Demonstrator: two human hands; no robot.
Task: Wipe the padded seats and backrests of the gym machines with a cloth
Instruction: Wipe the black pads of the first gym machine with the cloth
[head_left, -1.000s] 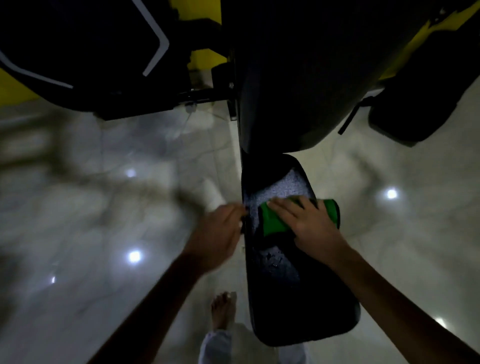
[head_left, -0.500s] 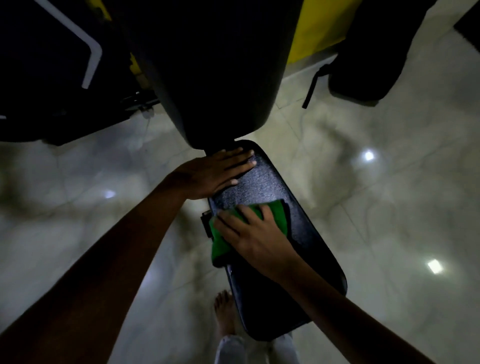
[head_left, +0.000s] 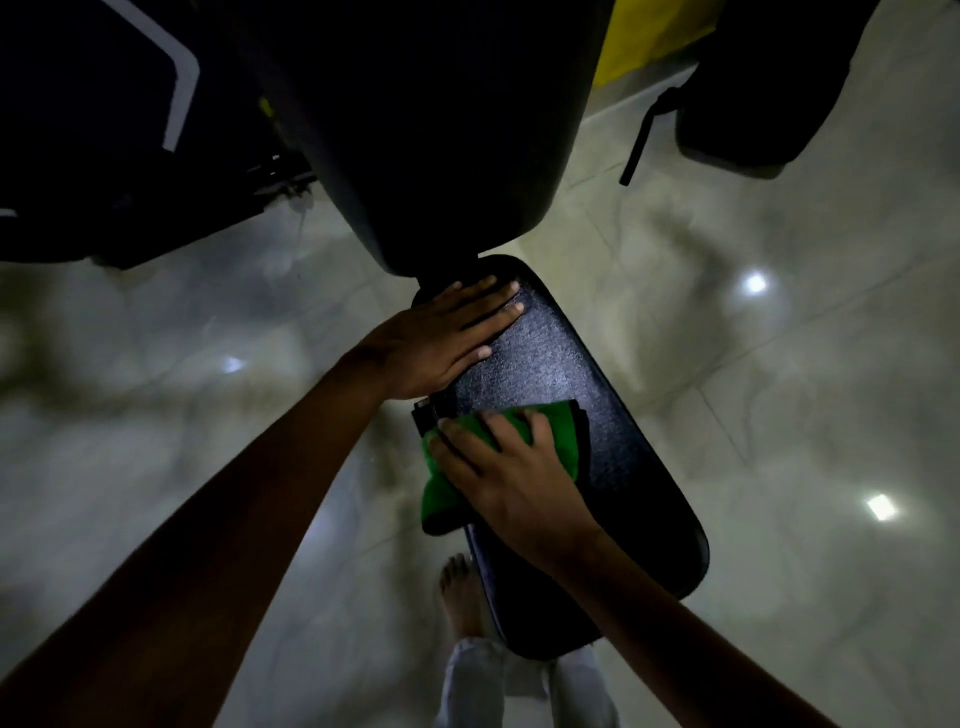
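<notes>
Cloth (head_left: 558, 436), green, flat on seat (head_left: 597, 415) near its left edge, 6 o'clock of centre. Right hand (head_left: 511, 480) presses it, fingers spread straight, not clenched. Left hand (head_left: 441, 338) flat on seat's far end at 12 o'clock, braced, holding nothing. Seat wipe mid-way by my judgement; near end looks unwiped. Backrest (head_left: 441, 130) above, apparently untouched. Tiled floor (head_left: 779, 364) around.

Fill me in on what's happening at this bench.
A person is wiping the padded seat of a gym machine. The right hand presses a green cloth flat on the seat's left side, near its middle. The left hand rests open on the seat's far end, just below the dark backrest. A bare foot stands on the tiled floor.
</notes>
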